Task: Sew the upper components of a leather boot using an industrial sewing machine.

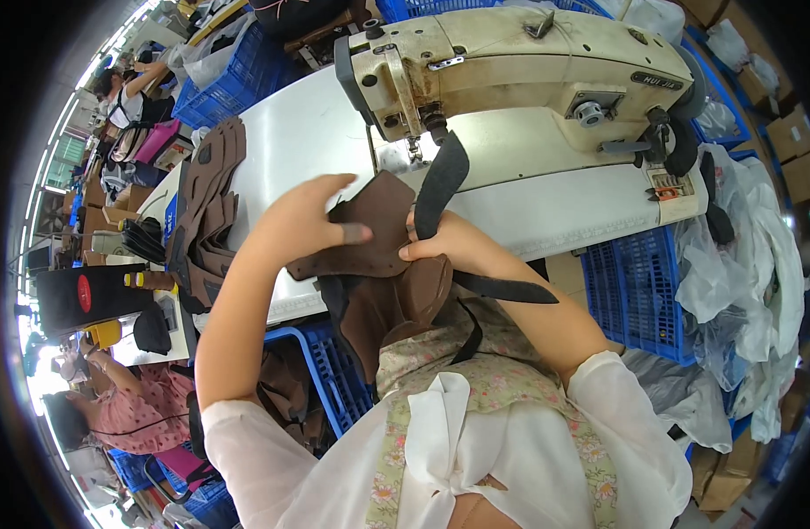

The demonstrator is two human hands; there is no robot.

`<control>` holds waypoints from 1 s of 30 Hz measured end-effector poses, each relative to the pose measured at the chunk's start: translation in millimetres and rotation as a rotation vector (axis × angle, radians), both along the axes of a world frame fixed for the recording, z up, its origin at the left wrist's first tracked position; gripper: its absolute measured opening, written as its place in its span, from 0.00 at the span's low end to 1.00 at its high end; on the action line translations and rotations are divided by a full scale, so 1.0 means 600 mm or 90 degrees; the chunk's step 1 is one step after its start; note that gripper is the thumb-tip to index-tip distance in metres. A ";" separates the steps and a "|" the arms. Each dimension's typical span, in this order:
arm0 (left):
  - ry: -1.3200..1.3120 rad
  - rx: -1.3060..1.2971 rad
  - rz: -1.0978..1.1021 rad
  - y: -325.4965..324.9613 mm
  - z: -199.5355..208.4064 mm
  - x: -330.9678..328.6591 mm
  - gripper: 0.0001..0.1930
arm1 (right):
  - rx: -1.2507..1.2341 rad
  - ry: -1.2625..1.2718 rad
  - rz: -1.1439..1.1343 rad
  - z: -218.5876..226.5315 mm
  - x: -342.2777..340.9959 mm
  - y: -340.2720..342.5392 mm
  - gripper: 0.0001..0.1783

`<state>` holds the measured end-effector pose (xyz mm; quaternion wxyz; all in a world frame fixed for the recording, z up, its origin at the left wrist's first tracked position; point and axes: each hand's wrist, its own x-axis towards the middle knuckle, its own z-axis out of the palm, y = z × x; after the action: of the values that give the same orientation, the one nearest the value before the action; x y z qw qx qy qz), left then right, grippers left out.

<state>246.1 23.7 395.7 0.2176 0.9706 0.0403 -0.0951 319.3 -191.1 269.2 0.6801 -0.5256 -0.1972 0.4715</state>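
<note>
A brown leather-like shoe upper piece [376, 220] with small holes along its edge lies at the front edge of the sewing table, partly hanging over my lap. My left hand [306, 219] is over its left side, fingers stretched and thumb apart, the taped thumb resting on or just above it. Between the thumb and fingers of my right hand [449, 244] a black strip [442, 181] is pinched against the brown piece's right edge. One end of the strip rises toward the needle area of the sewing machine [502, 75]; another black length [502, 287] passes under my right wrist.
Stacked brown pieces [209, 198] lie at the table's left. Blue crates stand below the table, one on the left [327, 370] and one on the right [636, 295] beside plastic bags [731, 291]. Two other people [145, 397] work at the far left.
</note>
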 end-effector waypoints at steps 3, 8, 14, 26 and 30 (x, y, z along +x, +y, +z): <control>0.143 -0.061 -0.076 0.000 -0.021 0.045 0.54 | -0.011 -0.048 -0.001 -0.004 0.004 0.002 0.17; 0.263 -0.225 -0.127 0.036 -0.070 0.092 0.61 | -0.015 -0.028 0.022 -0.011 0.019 -0.001 0.17; 0.369 -0.336 -0.157 0.043 -0.092 0.116 0.55 | -0.048 -0.148 0.043 0.000 0.026 -0.002 0.17; 0.270 -0.252 -0.043 0.018 -0.103 0.112 0.34 | -0.257 -0.150 -0.019 0.048 0.044 -0.100 0.18; 0.270 -0.243 -0.034 0.018 -0.102 0.116 0.32 | -0.312 -0.311 -0.177 0.056 0.057 -0.153 0.23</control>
<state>315.9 34.3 334.4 0.3806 0.8711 0.0407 -0.3078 353.6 -283.2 302.9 0.5246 -0.7916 -0.1616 0.2683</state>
